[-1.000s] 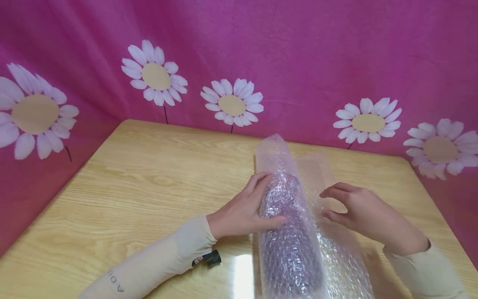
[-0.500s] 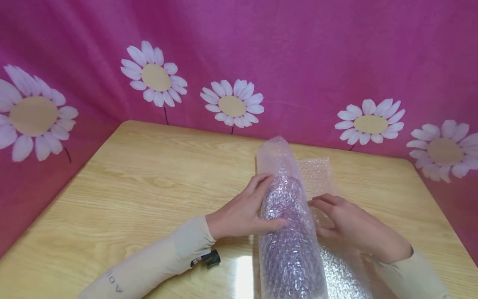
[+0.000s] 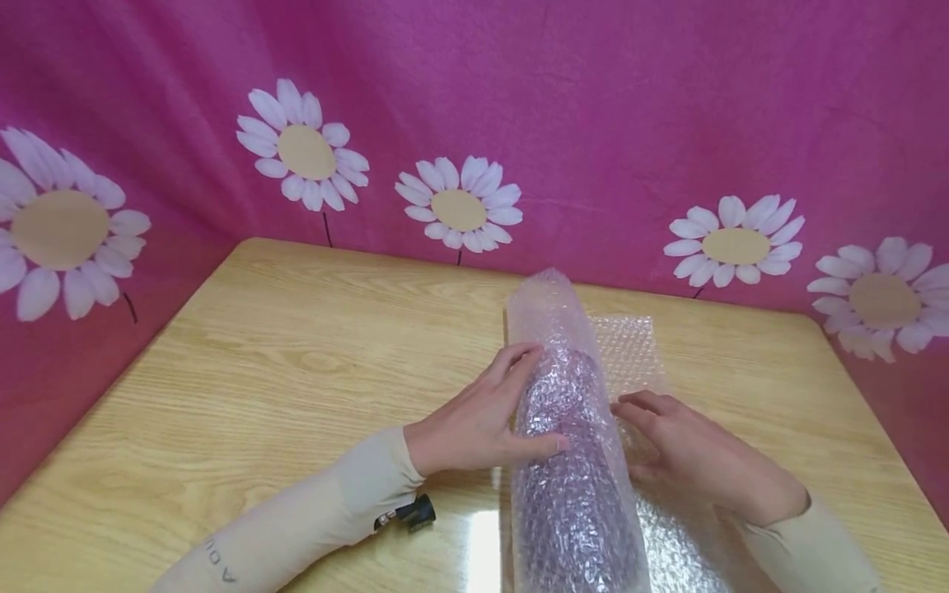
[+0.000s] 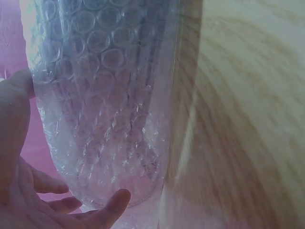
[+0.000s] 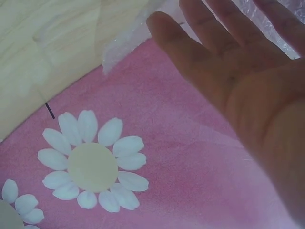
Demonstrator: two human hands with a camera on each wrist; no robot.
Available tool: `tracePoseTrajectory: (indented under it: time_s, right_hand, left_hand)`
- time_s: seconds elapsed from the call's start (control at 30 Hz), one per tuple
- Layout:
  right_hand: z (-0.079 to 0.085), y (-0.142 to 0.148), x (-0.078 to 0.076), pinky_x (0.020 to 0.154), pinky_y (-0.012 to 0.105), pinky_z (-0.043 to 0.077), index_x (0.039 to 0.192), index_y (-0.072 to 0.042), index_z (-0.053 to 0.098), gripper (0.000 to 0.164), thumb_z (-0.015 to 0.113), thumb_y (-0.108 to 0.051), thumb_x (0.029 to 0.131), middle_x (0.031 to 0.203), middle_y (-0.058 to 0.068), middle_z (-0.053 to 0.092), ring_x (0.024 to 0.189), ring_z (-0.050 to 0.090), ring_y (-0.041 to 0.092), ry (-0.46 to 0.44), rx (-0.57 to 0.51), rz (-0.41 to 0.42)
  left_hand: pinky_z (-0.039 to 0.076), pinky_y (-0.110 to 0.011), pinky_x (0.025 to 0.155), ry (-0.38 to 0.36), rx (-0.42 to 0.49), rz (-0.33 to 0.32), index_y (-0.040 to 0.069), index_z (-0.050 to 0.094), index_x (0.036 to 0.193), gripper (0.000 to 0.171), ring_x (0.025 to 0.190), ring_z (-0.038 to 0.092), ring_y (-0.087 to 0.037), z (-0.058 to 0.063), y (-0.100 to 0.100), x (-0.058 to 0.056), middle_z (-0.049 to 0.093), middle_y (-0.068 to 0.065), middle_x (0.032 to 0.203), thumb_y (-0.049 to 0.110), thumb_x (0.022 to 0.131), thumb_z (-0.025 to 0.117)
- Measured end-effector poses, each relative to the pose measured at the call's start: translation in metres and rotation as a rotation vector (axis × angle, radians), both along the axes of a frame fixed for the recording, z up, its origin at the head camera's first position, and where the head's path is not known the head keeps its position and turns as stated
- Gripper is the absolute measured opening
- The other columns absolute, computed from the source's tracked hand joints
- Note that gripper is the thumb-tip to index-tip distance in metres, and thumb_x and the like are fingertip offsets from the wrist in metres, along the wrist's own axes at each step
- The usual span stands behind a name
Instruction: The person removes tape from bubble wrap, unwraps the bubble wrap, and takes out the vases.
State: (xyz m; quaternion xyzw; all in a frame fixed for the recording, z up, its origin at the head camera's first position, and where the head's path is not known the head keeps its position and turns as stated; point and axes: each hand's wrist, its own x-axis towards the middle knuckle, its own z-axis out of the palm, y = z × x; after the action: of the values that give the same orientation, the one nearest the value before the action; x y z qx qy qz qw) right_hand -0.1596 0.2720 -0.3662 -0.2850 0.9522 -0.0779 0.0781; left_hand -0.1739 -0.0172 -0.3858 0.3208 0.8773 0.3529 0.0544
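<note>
A long bundle rolled in bubble wrap [image 3: 582, 511] lies front to back on the table, something purplish and unclear inside it. My left hand [image 3: 474, 420] holds it from the left, thumb across the top and fingers on the far side. In the left wrist view, that hand's fingers [image 4: 114, 205] curve around the bundle's end. My right hand [image 3: 704, 461] touches the bundle's right side, where a loose flap of bubble wrap [image 3: 630, 350] lies flat. The right wrist view shows the right hand [image 5: 238, 71] with extended fingers; in the head view its fingertips are partly hidden.
Around the bundle spreads the wood-grain table [image 3: 311, 371]. A pink cloth [image 3: 593, 99] printed with large daisies stands along the back and both sides. A small black device [image 3: 417, 513] sits at the left wrist.
My right hand has come down and left from above the flap to the bundle's right side. The flap now lies flatter. My left hand stays in place on the bundle.
</note>
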Motion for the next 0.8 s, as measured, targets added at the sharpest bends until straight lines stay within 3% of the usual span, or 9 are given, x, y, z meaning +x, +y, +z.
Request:
tracePoseTrajectory:
  time_s: [0.4, 0.63, 0.8]
  right_hand:
    - [-0.009, 0.001, 0.001, 0.097, 0.058, 0.059, 0.134, -0.008, 0.067, 0.062, 0.087, -0.036, 0.082, 0.136, 0.017, 0.066, 0.121, 0.065, 0.039, 0.054, 0.018, 0.008]
    - [-0.01, 0.0, -0.003, 0.099, 0.06, 0.058, 0.134, -0.013, 0.068, 0.062, 0.085, -0.043, 0.083, 0.137, 0.018, 0.066, 0.124, 0.065, 0.04, 0.014, 0.018, -0.021]
    - [-0.012, 0.001, -0.004, 0.097, 0.057, 0.06, 0.131, -0.011, 0.069, 0.058, 0.085, -0.039, 0.083, 0.132, 0.019, 0.069, 0.119, 0.067, 0.04, 0.048, -0.009, 0.017]
  left_hand:
    - [0.041, -0.046, 0.124, 0.005, -0.007, -0.006, 0.015, 0.012, 0.167, 0.108, 0.151, 0.042, -0.026, 0.004, 0.003, 0.003, 0.016, -0.008, 0.173, 0.067, 0.09, 0.066]
    - [0.037, -0.047, 0.126, 0.041, -0.033, -0.022, 0.012, 0.013, 0.167, 0.108, 0.156, 0.033, -0.028, 0.011, 0.006, 0.001, 0.015, -0.011, 0.173, 0.065, 0.091, 0.067]
    - [0.036, -0.046, 0.127, 0.076, -0.064, -0.023, 0.009, 0.015, 0.167, 0.107, 0.158, 0.029, -0.028, 0.018, 0.009, 0.001, 0.015, -0.013, 0.173, 0.065, 0.091, 0.067]
